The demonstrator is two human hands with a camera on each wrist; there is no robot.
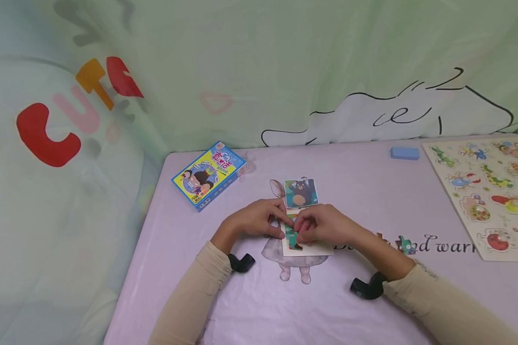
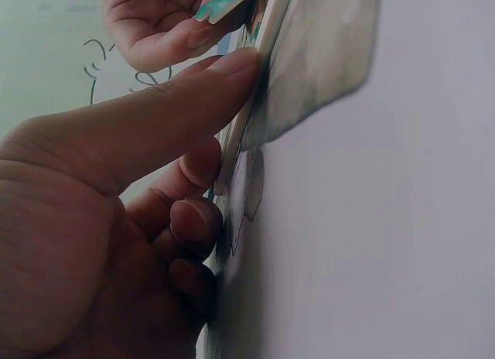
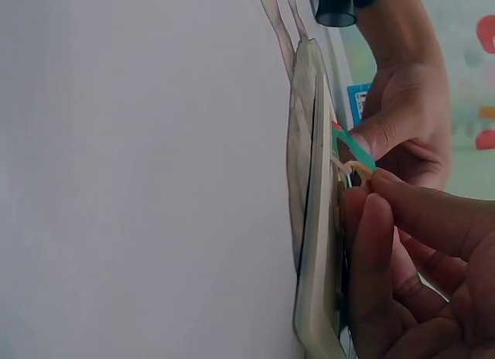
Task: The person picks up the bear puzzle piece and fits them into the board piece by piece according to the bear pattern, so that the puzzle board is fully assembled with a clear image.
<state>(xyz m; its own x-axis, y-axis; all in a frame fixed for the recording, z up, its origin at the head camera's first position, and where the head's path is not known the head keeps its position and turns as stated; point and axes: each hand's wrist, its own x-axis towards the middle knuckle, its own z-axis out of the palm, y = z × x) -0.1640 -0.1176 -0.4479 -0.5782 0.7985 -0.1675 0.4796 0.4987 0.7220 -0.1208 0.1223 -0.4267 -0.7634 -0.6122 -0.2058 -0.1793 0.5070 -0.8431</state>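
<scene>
A small pale puzzle board (image 1: 317, 250) lies on the table, its left part covered by green picture pieces (image 1: 294, 239). My left hand (image 1: 259, 218) holds the board's left edge; in the left wrist view the thumb (image 2: 224, 76) touches that edge. My right hand (image 1: 330, 224) is over the board and pinches a teal jigsaw piece (image 3: 356, 148) between thumb and fingertips. In the right wrist view the piece tilts up from the board. Just beyond the board lies a square bear picture card (image 1: 301, 193). The fingers partly hide the pieces.
Loose jigsaw pieces (image 1: 407, 244) lie to the right, near the right forearm. A blue and yellow card box (image 1: 209, 176) sits at the back left. At the back right is a blue block (image 1: 405, 153), and a wooden insect puzzle board (image 1: 479, 191) occupies the right side.
</scene>
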